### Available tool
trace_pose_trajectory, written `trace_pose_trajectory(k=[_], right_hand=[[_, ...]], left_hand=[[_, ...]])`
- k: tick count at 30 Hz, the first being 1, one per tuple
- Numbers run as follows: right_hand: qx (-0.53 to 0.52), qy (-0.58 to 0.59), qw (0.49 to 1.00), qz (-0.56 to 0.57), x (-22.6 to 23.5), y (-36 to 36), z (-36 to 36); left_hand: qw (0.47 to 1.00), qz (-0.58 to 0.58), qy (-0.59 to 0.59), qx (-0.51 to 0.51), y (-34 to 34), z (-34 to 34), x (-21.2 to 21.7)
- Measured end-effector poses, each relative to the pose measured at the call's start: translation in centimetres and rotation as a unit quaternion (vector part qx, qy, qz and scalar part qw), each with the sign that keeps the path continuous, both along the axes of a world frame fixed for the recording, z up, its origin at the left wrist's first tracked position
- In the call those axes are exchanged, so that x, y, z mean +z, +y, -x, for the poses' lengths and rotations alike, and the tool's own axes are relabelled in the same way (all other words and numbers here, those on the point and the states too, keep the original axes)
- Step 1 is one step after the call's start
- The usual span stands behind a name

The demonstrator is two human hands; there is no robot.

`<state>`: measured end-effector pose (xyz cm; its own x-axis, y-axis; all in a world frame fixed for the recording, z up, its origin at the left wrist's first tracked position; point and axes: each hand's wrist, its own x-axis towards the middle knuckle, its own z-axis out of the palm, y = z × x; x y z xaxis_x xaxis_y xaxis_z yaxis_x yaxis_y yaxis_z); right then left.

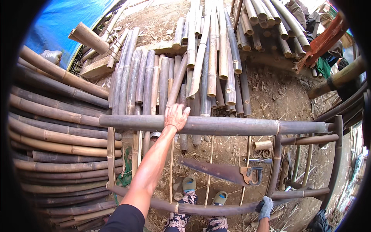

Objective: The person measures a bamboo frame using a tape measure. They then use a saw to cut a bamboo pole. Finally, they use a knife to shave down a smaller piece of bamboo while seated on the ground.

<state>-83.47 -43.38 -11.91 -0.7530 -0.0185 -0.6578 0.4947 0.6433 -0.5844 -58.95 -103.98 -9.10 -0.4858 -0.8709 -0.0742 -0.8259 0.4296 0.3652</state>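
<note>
My bare left hand is closed over a thick dark bamboo pole, its fingers curling over the far side. The pole lies crosswise along the far side of a bamboo frame with thin upright slats. At the near side, my right hand, in a grey glove, is closed on the frame's lower bamboo rail; the fingertips are partly hidden. Between the two long poles shows a handsaw with a rusty blade and wooden handle. I cannot tell whether it touches the slats.
Bamboo poles are stacked along the left. Cut bamboo lengths lie ahead, with another pile at the far right. Short bamboo pieces sit near the saw. My feet in green clogs stand below the frame. A blue tarp hangs far left.
</note>
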Motion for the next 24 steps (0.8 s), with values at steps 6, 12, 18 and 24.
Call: trace_pose_trajectory(k=[6, 12, 18, 24], right_hand=[[0.211, 0.345, 0.906, 0.123, 7.5, -27.9, 2.7], [0.287, 0.526, 0.801, 0.023, 3.0, -44.7, 7.7], [0.287, 0.564, 0.773, 0.043, 2.7, -44.6, 7.2], [0.296, 0.519, 0.8, 0.049, 3.3, -45.0, 7.2]], left_hand=[[0.981, -0.155, -0.112, 0.026, -0.7, 3.6, 1.4], [0.965, -0.237, -0.116, -0.017, -3.5, 7.1, 0.2], [0.965, -0.254, -0.004, 0.069, -6.7, 18.7, -5.0], [0.969, -0.217, -0.057, 0.104, -8.3, 22.3, -11.6]])
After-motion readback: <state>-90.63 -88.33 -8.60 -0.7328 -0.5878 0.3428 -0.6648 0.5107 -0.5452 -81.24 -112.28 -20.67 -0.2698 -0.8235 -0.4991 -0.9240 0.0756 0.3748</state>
